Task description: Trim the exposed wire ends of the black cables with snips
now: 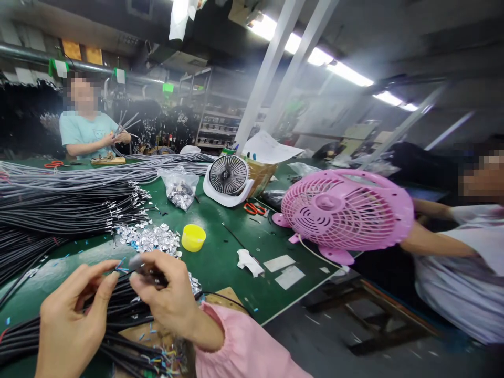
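My left hand [76, 310] is closed in a pinch on the thin blue and white wires [122, 265] of a cable end. Close to its right, my right hand [167, 294] is curled with thumb and fingers around something dark and partly shiny, too hidden and blurred to name. Below and behind both hands lie bundles of black cables [71, 210]. Bared, coloured wire ends [161, 359] show beneath my right wrist. Just beyond the hands is a heap of silvery foil pieces [151, 239].
A yellow tape roll [193, 238], a plastic bag of small parts [179, 187], a white fan [228, 181], orange-handled scissors [255, 209] and a pink fan [342, 210] stand or lie on the green table [220, 262]. One person sits across, holding grey cables; another sits at right.
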### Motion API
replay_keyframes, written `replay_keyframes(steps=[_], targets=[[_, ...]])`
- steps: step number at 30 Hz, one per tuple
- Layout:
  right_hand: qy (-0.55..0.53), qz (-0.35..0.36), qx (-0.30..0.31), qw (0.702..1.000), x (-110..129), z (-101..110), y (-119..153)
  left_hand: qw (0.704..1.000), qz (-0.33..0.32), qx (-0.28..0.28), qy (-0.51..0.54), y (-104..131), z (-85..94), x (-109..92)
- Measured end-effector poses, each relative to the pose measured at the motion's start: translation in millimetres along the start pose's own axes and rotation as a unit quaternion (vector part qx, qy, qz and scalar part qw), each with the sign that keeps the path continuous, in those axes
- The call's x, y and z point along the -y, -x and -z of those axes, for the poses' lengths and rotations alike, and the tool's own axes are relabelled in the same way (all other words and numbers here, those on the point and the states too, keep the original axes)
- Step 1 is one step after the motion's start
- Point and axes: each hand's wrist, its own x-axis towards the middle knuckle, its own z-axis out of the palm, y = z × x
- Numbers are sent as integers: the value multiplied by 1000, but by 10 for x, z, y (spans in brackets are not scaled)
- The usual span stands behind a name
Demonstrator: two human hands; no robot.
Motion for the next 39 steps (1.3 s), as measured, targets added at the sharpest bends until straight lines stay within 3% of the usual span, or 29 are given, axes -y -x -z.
replay_keyframes(steps=[2,4,7,10,22,27,31,34,39], targets=[[8,-11,-24,1000,101,28,-56,1000,-7,-11,-1,-17,34,-14],[51,40,-24,998,153,41,-96,1000,-11,-21,2,-10,53,-8],[123,123,9,985,138,33,-117,1000,-5,-27,10,18,56,8],[161,147,35,975,84,20,-100,1000,0,-24,16,27,47,-7],[89,99,67,989,66,24,-103,999,3,-20,-37,124,40,-31],[37,31,10,999,49,19,-59,994,-10,-42,-97,152,26,-49],[82,59,8,995,91,15,-46,993,-58,-44,-95,79,43,-29],[134,113,6,984,105,17,-49,996,-68,-14,-63,-39,81,-56],[147,127,28,981,90,28,-33,985,93,138,37,-189,104,-123]])
